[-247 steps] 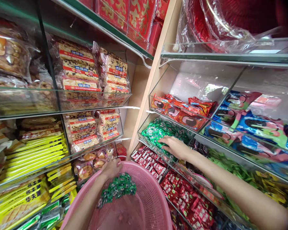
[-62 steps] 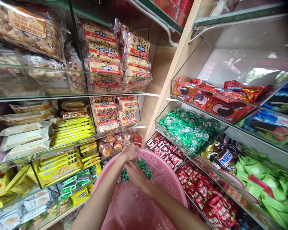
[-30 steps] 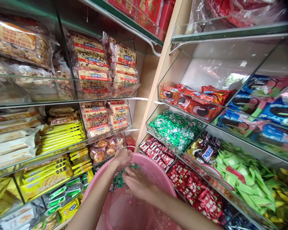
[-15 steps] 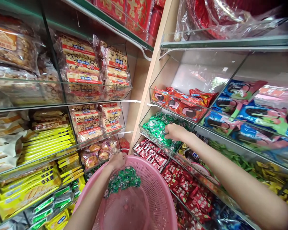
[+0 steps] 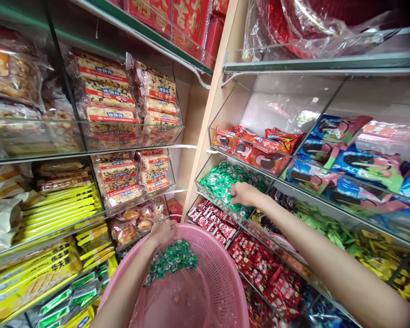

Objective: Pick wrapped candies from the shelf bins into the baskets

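My left hand point(image 5: 163, 231) is closed on the far rim of a pink plastic basket point(image 5: 222, 282), held in front of me. A clump of small green wrapped candies point(image 5: 171, 262) in a clear bag hangs just below that hand inside the basket. My right hand point(image 5: 243, 193) reaches into a clear shelf bin point(image 5: 205, 193) full of green wrapped candies point(image 5: 218, 180). Its fingers curl down into the pile, knuckles up. What they hold is hidden.
Red wafer bars point(image 5: 212, 221) fill the bin below. Red point(image 5: 256, 152) and blue point(image 5: 358, 166) cookie packs sit on the shelf above, green packets point(image 5: 324, 225) to the right. Glass shelves on the left carry nougat packs point(image 5: 107, 98) and yellow biscuit packs point(image 5: 54, 209).
Two seconds ago both hands were together at the candy clump in the basket. My right hand has since gone up into the green candy bin and settled lower in the pile. The left hand stays on the rim.
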`<action>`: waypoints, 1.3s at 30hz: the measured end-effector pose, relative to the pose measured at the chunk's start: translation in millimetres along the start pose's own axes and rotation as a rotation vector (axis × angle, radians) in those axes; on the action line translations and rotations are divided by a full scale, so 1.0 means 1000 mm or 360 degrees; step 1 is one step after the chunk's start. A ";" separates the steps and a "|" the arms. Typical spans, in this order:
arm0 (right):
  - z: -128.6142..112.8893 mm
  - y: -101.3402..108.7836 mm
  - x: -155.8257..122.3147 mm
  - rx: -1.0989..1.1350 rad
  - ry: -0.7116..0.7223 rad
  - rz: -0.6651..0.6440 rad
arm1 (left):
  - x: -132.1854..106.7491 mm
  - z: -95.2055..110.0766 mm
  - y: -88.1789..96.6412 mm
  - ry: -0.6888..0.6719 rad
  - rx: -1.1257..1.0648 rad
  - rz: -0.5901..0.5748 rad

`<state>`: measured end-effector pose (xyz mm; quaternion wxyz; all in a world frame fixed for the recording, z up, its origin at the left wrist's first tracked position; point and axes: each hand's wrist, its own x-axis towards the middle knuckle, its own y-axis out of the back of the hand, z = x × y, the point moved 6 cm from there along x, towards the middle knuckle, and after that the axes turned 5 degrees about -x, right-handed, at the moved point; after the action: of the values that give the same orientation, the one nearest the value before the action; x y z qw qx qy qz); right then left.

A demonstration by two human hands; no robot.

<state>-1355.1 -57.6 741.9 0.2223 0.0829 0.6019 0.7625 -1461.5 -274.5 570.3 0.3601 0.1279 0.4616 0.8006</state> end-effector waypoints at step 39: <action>-0.003 -0.012 -0.002 0.0272 0.0052 0.0032 | 0.001 -0.003 0.004 -0.0024 -0.0006 0.0014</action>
<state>-1351.8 -58.9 729.9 0.1968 0.0951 0.6674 0.7119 -1465.6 -277.4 571.5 0.3601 0.1353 0.4568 0.8021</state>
